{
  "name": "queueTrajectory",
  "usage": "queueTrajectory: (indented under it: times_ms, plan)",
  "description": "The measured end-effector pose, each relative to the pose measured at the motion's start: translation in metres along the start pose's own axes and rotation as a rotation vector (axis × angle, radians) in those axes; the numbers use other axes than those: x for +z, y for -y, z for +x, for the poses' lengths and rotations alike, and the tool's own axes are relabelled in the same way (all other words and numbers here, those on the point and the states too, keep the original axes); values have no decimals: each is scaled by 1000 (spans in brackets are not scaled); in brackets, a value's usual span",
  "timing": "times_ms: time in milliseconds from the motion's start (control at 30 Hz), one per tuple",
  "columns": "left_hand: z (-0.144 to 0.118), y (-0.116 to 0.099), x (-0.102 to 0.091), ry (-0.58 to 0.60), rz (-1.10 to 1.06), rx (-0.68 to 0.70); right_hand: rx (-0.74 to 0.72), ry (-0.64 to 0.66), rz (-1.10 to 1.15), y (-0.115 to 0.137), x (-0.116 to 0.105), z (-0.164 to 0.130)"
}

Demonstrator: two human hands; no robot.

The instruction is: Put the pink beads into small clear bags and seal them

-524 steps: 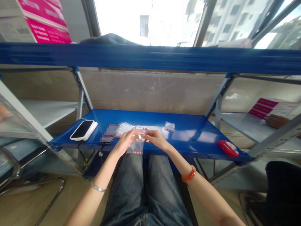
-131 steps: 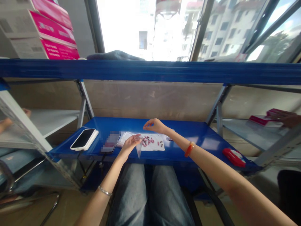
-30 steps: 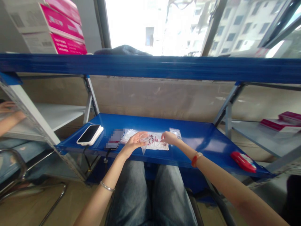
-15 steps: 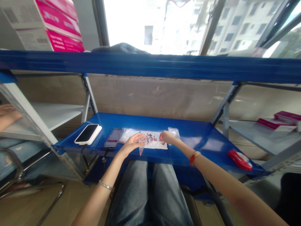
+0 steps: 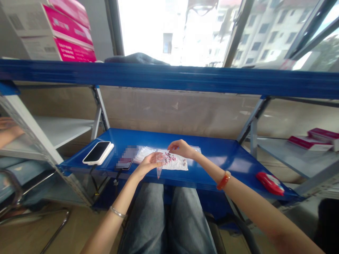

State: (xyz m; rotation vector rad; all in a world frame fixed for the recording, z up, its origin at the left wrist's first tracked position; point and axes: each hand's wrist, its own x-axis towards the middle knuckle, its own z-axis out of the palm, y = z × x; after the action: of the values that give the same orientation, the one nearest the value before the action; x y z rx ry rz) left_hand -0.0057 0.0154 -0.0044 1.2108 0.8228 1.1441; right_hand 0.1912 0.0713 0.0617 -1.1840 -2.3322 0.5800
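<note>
A clear bag [image 5: 159, 172] is hanging from the left hand [image 5: 148, 163] at the middle of the tabletop's front edge, its narrow lower end pointing down. The thumb and fingers are clamping the bag around its upper part, apparently to keep its mouth within the other hand's reach while the rest is dangling free. A pinkish tint is showing in the bag, too faint to make out.

Just to the right, small pink and dark beads [image 5: 171, 157] are lying loosely scattered on a white sheet [image 5: 180, 165], which is probably keeping them from rolling and making them easy to see against the blue tabletop [image 5: 217, 141]. The right hand [image 5: 169, 148] is hovering over the beads' far side with its fingers bent; whether its fingertips are closing on a bead or standing apart, I cannot tell.

A stack of clear bags [image 5: 143, 152] is lying by the left hand, seemingly for easy reach. Behind the right hand, a clear packet [image 5: 197, 149] is lying partly hidden.

Farther out, a dark flat device [image 5: 127, 164] is resting near the front edge, a white-cased phone [image 5: 98, 153] is lying toward the front left corner, and a red object [image 5: 270, 183] is sitting near the front right corner, all apparently leaving the middle free for the hands.
</note>
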Motion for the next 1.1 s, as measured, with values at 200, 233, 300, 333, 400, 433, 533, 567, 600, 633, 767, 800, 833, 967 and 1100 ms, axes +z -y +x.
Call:
queueTrajectory:
  times_ms: [200,233,300,333,400,433,533,567,600,633,767,800,833,967,1100]
  plan:
    - [-1,-6,5,53,39,36,-131,66,23,38,5,-3]
    - [-1,-6,5,57,44,37,-129,66,17,39,6,-3]
    - [-1,-4,3,37,37,31,-109,33,3,34,7,-2]
    - [0,-2,1,18,28,27,-88,6,-13,29,8,-1]
    - [1,1,-3,-15,21,23,-34,-30,-68,16,9,1]
    - [2,3,-5,-22,29,21,-6,-29,-101,9,11,1]
    - [3,5,-11,-5,63,13,64,32,-191,-10,20,1]
    - [3,5,-12,0,67,10,77,60,-211,-15,24,0]
    - [3,4,-13,1,65,7,86,85,-226,-19,29,0]
    - [3,4,-14,0,60,5,89,107,-234,-22,34,0]
    - [1,1,-13,-9,30,16,72,157,-243,-27,50,1]
    - [1,0,-13,-7,22,22,70,160,-252,-27,53,1]
    - [1,0,-13,-2,15,26,71,160,-264,-27,55,1]
    - [1,3,-14,-1,11,16,88,144,-293,-23,61,-1]
    - [3,7,-14,-19,30,-13,101,130,-297,-21,62,-4]
